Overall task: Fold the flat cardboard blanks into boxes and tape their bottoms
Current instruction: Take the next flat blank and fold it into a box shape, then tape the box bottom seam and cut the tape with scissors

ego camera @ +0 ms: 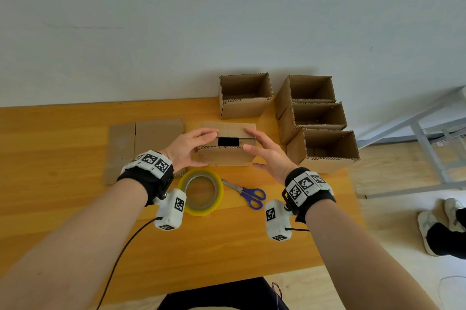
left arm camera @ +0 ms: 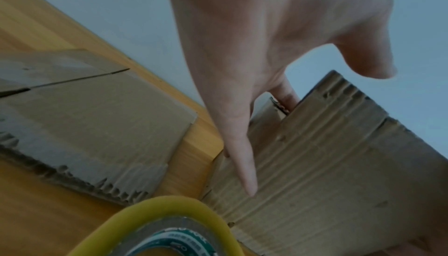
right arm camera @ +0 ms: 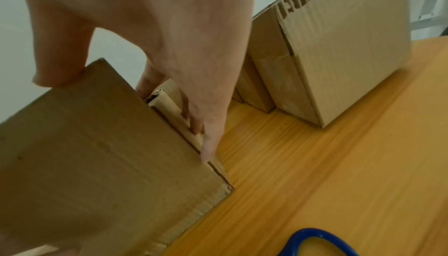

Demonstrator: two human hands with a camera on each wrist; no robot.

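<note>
A cardboard box (ego camera: 227, 157) stands mid-table with its flaps turned up, a dark gap left between them. My left hand (ego camera: 193, 144) presses its left side with straight fingers, and my right hand (ego camera: 267, 150) presses the right side the same way. In the left wrist view the left hand (left arm camera: 242, 49) reaches over the box (left arm camera: 327, 174), one finger tucked behind a flap. In the right wrist view the right hand (right arm camera: 169, 30) has its thumb on the top flap of the box (right arm camera: 97, 145) and fingers along the side flap. Flat blanks (ego camera: 146, 143) lie to the left.
A yellow tape roll (ego camera: 201, 192) and blue-handled scissors (ego camera: 249, 195) lie just in front of the box. Several open finished boxes (ego camera: 317, 118) stand at the back right. Right of the table edge are a metal frame (ego camera: 416, 133) and another person's shoes (ego camera: 441, 224).
</note>
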